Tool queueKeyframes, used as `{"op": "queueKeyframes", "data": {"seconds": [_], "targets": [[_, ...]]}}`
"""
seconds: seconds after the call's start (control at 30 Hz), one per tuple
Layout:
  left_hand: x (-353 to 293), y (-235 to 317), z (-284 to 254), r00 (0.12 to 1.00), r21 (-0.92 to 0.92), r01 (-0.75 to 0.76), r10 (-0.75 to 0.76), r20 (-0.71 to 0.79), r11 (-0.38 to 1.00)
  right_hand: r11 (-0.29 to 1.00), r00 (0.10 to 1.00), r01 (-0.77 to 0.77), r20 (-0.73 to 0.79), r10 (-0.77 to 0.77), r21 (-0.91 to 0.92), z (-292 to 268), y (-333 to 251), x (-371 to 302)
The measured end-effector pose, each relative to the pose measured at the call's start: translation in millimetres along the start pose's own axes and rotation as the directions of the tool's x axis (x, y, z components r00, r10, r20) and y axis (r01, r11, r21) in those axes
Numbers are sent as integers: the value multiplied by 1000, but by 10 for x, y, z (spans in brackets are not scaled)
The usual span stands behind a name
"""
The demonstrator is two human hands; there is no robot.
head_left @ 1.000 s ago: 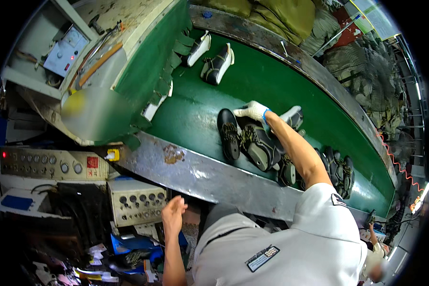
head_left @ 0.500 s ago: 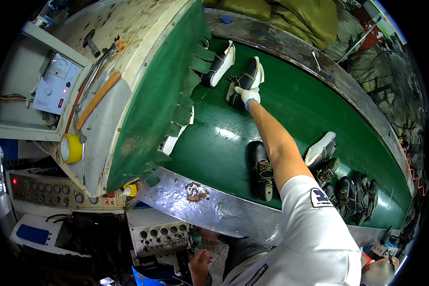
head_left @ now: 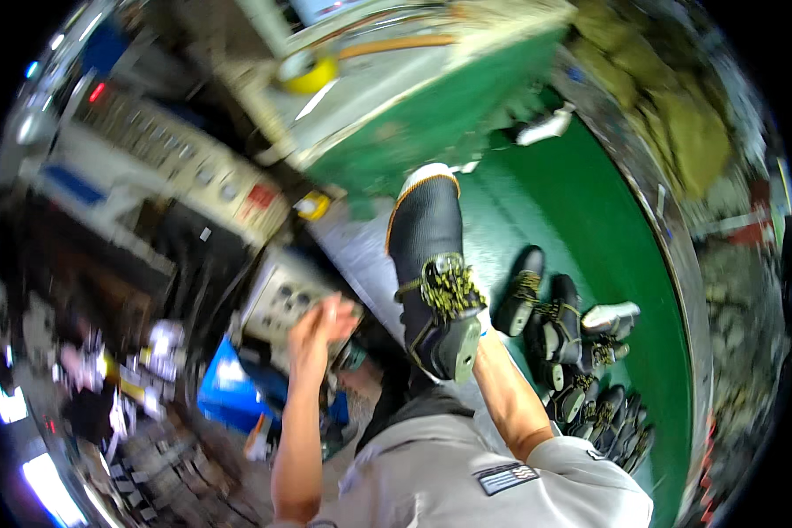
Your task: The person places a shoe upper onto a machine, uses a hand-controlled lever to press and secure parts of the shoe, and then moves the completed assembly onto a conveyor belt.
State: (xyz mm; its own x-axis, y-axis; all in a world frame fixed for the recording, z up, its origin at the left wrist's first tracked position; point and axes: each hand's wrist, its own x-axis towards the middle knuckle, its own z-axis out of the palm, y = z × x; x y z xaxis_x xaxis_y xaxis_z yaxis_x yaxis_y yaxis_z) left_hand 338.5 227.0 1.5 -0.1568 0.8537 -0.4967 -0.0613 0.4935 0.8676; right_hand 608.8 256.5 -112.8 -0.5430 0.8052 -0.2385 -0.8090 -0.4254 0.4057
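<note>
Close in front of me is a black shoe with yellow-and-black laces, an orange seam line and a pale sole edge, its toe pointing away. My right hand, in a white glove, grips it from the right and is mostly hidden behind it. My bare left hand is held up to the left of the shoe, fingers spread and nothing in it. To the right of my right forearm, several laced shoes stand on the green belt, among them a black shoe and a white-soled shoe.
The green belt runs under a hanging green flap curtain, where another white-soled shoe lies. A knobbed control panel and a blue bin are at the left. Yellow tape lies on the machine's top.
My right hand has lifted a shoe off the belt and drawn it back toward me. My left hand has risen from low down, and the view has swung left.
</note>
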Motion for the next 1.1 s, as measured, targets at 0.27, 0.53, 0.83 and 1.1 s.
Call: {"op": "queueKeyframes", "data": {"seconds": [0.27,0.53,0.83,1.1], "targets": [[-649,207,-1769,969,-217,-172,124,-215,961,599,926,-363,-203,319,-714,121,2147,280],[-1203,-467,-3004,770,-334,-279,1,-639,900,198,913,-390,-349,212,-899,-74,3522,678],[-1429,-774,-3902,547,-337,-560,32,-836,757,156,911,-348,-294,291,-924,-352,4631,1187],[-1251,-791,-3751,519,-379,-647,18,-855,662,244,922,-383,-351,165,-891,-606,5011,1535]]}}
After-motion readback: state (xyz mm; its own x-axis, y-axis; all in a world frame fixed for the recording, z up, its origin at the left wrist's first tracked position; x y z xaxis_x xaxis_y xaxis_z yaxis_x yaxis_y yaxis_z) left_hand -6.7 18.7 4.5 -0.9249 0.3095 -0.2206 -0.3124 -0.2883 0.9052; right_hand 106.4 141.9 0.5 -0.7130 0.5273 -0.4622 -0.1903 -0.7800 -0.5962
